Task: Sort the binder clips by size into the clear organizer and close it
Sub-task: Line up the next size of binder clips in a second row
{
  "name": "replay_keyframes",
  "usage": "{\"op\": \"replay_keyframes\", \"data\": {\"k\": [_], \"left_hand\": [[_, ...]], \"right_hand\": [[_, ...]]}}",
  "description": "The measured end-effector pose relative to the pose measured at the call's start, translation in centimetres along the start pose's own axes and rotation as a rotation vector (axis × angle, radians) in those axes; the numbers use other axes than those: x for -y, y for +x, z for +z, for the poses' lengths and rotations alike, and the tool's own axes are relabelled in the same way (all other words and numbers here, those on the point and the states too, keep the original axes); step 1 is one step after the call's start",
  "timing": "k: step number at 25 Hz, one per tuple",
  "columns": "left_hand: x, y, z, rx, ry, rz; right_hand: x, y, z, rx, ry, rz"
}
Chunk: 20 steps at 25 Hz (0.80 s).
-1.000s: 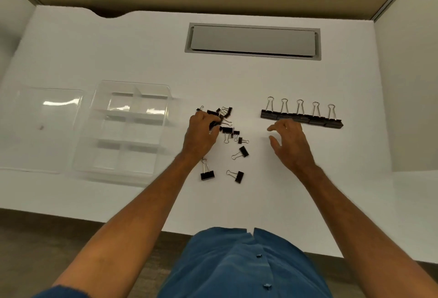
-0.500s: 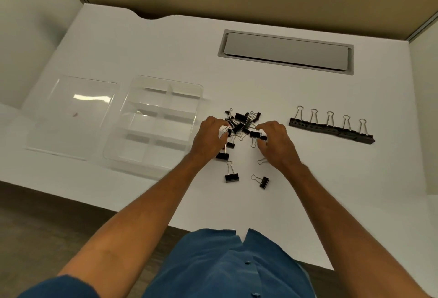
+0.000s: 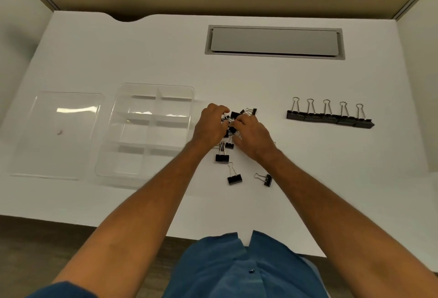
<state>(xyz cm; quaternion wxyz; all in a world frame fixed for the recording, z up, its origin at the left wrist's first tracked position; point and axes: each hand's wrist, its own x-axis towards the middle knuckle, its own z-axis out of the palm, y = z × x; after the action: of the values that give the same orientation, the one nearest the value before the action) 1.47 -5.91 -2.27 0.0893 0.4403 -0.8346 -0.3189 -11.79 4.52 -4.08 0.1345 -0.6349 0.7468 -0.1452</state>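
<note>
A heap of small black binder clips (image 3: 237, 115) lies mid-table, partly hidden under both hands. My left hand (image 3: 209, 127) and my right hand (image 3: 252, 135) are curled over the heap, fingertips meeting in it and pinching at clips. Three medium clips lie nearer me: one (image 3: 222, 157), another (image 3: 234, 179) and a third (image 3: 267, 179). A row of large clips (image 3: 329, 119) stands in line at the right. The clear organizer (image 3: 113, 167), with empty compartments, sits left of the heap. Its clear lid (image 3: 47, 136) lies flat further left.
A grey recessed cable hatch (image 3: 275, 42) is set in the white table at the back. Partition walls rise on the left and right. The table's front edge runs just before my blue shirt.
My right hand moved left from near the large clips into the heap. Both hands have drawn together over the small clips. The camera view shifted, so everything appears further right.
</note>
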Motion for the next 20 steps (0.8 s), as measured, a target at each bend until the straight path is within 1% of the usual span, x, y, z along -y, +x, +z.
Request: {"op": "replay_keyframes", "data": {"k": [5,9,12,16,18,20], "left_hand": [[-0.2,1.9,0.4,0.046,0.119,0.052],[-0.8,3.2,1.3,0.103,0.245,0.081],[-0.9,3.9,2.0,0.13,0.306,0.121],[-1.7,4.3,2.5,0.147,0.374,0.179],[-2.2,4.5,2.4,0.156,0.423,0.174],[-2.2,4.6,2.3,0.167,0.414,0.147]], "right_hand": [[0.1,0.3,1.0,-0.058,0.096,0.091],[0.1,-0.5,0.7,-0.122,0.096,0.088],[-0.3,-2.5,0.3,-0.153,0.096,0.087],[-0.7,-5.8,-0.9,-0.174,0.152,0.134],[-1.3,-7.8,-1.7,-0.183,0.203,0.158],[-2.3,-9.9,-2.3,-0.189,0.248,0.208]]}}
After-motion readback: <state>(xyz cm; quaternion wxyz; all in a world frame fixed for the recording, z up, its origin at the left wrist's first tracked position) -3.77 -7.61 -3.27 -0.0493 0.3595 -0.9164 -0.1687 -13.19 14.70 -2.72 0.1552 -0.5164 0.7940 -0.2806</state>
